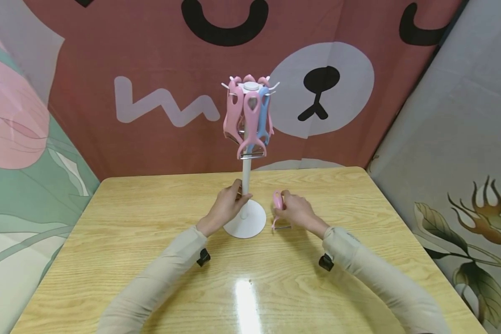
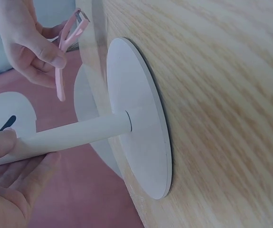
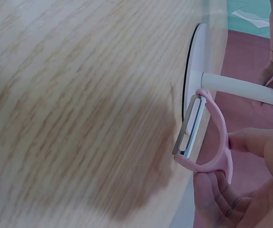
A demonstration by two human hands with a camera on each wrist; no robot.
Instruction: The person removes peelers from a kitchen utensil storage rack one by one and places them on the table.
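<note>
A white stand with a round base (image 1: 250, 227) and an upright pole (image 2: 79, 133) stands on the table. My left hand (image 1: 227, 204) grips the lower pole, thumb on one side and fingers on the other. To the right of the base, my right hand (image 1: 298, 210) pinches a pink peeler (image 3: 220, 156) by its handle, blade end down, just over the table. Several pink peelers (image 1: 251, 116) and a blue peeler (image 1: 263, 111) hang from the white hooks at the top of the stand; those at the back are partly hidden.
The wooden table (image 1: 150, 260) reaches to a reddish cloth backdrop (image 1: 150, 55) with a cartoon bear face. Patterned cloths hang at the left and right sides. A small black device (image 1: 326, 262) sits under the right wrist, another (image 1: 203, 257) under the left.
</note>
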